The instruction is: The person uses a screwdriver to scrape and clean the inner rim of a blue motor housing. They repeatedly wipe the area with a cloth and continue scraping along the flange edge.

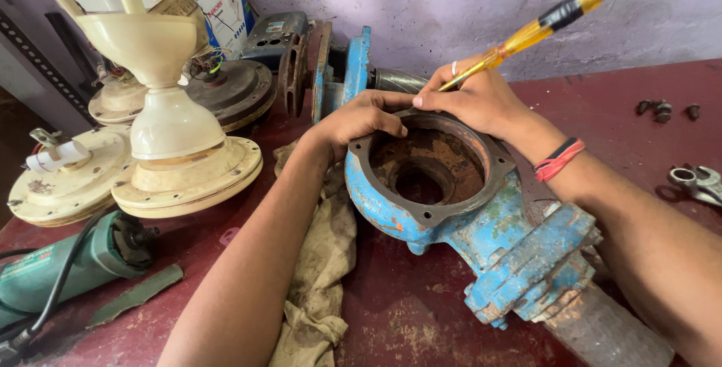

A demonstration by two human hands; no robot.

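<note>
Pump casing [451, 209], blue-painted and rusted inside its round opening, is seen at the centre of the frame, lying on a worn dark-red workbench [421, 314]. The right hand [474, 100] is closed around a screwdriver [526, 36] with a translucent yellow handle, its handle pointing to the upper right, and the shaft is hidden behind the fingers at the far rim of the casing. The left hand [361, 115] is laid on the upper-left rim with fingers curled over the edge, gripping nothing else. A red band [558, 159] is worn on the right wrist. A dirty cloth [320, 262] is spread beneath and left of the casing. Cream ceiling-fan motors [180, 164] are stacked at the left, and a green angle grinder [60, 269] lies at the lower left. Another blue machine part [342, 70] stands behind the hands. Small bolts [662, 109] and a metal tool [699, 183] rest at the right edge. A pale purple wall [451, 6] closes off the bench at the top.
</note>
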